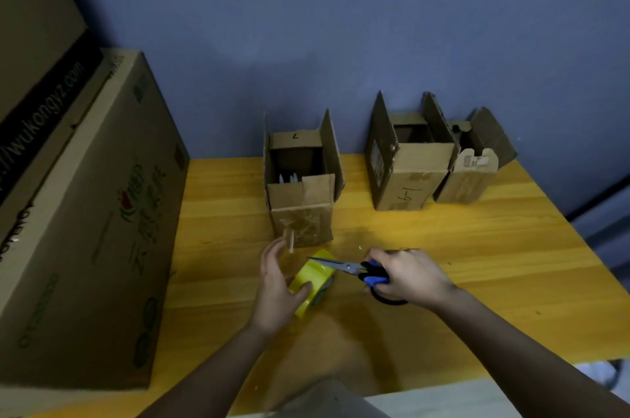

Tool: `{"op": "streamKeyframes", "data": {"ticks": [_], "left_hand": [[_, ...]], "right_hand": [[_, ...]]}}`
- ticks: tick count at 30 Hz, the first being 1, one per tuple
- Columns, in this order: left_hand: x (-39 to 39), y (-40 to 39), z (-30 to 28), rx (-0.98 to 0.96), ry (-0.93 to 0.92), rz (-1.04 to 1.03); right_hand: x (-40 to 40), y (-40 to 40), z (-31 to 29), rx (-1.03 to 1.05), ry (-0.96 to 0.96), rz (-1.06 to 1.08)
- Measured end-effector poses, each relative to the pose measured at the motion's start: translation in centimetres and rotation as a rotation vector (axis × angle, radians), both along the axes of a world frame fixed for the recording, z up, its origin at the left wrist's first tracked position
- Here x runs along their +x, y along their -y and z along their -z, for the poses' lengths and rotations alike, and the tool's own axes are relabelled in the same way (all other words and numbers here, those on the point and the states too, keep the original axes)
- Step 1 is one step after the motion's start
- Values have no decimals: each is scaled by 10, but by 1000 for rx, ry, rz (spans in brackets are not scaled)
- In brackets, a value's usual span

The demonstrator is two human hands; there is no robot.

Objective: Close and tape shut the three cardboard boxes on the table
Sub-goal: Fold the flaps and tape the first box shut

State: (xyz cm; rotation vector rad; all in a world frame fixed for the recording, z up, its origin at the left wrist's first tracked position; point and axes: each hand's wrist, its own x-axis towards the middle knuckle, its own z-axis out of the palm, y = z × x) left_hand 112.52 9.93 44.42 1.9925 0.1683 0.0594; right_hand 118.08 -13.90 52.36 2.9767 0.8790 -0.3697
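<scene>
Left hand [278, 284] grips tape roll [312, 283]; right hand [407, 276] grips scissors [344, 266], blades apart

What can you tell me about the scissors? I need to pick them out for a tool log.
The scissors have grey metal blades and black handles with blue inserts. They lie nearly level above the yellow wooden table, blades a little apart, tips pointing left over the yellow tape roll. The right hand grips the handles, fingers through the loops, hiding part of them. Whether the blades touch any tape cannot be told.
</scene>
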Motion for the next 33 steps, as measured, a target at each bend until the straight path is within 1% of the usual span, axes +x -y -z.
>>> {"op": "streamKeyframes", "data": {"ticks": [2,7,9,13,16,20,22,27,33], "left_hand": [[4,1,0,-54,-40,-20],[9,-3,5,-76,-69,9],[10,-6,8,-67,-68,23],[9,-9,12,-43,-60,70],[9,-9,14,-20,-32,92],[9,-10,15,5,-3,96],[9,-10,16,23,16,96],[9,-10,16,54,35,102],[8,-12,14,41,40,123]], "right_hand": [[0,1,-1,-8,5,0],[-2,0,2,-29,44,30],[-2,2,3,-35,79,104],[2,13,6,21,136,369],[0,21,23,21,41,470],[-19,20,62,43,-128,580],[-29,15,79,77,-167,650],[-39,4,104,89,-193,704],[-41,2,115,-17,-108,701]]}}
